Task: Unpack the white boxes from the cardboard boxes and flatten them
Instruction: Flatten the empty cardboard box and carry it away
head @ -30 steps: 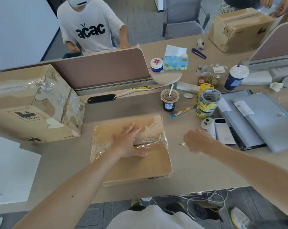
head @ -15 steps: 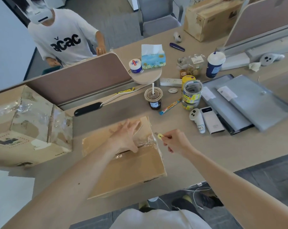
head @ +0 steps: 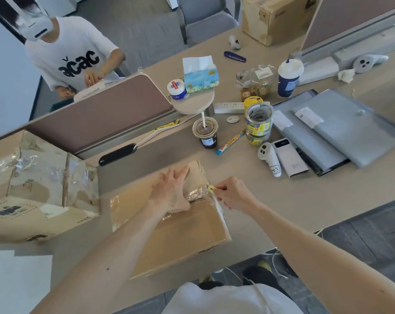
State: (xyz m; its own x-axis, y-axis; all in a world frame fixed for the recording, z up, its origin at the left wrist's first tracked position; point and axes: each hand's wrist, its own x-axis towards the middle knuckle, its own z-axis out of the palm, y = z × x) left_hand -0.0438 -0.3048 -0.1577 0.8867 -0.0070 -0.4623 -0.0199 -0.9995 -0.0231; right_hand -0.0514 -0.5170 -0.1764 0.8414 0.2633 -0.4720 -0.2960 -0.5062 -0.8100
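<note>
1. Your left grip (head: 171, 193) lies palm down on top of the cardboard box (head: 178, 234). The fingers are straight and spread toward 1 o'clock and hold nothing. They press on the crinkled clear tape (head: 195, 193) over the flap seam.
2. Your left forearm runs in from 7 o'clock and crosses the near half of the box top.
3. Your right grip (head: 233, 192) sits at 3 o'clock of the left one, just off the box's right edge. Its thumb and curled fingers pinch a small yellow tool (head: 211, 188).
4. The tool's tip meets the box edge at the taped seam. It is too small to tell whether a blade is out.
5. The cardboard box lies on the surface (head: 305, 200) at its near edge, directly before you, at 7 o'clock of the iced drink cup (head: 206, 134). Its flaps are down, so the contents are hidden.
6. A second cardboard box (head: 33, 189) stands at 9 o'clock of the first, just beside it, cut off by the left frame edge.
7. A third cardboard box (head: 271, 17) sits at the far end at 1 o'clock, cut off at the top.
8. Your left palm covers part of the seam, so its state there cannot be judged.
</note>
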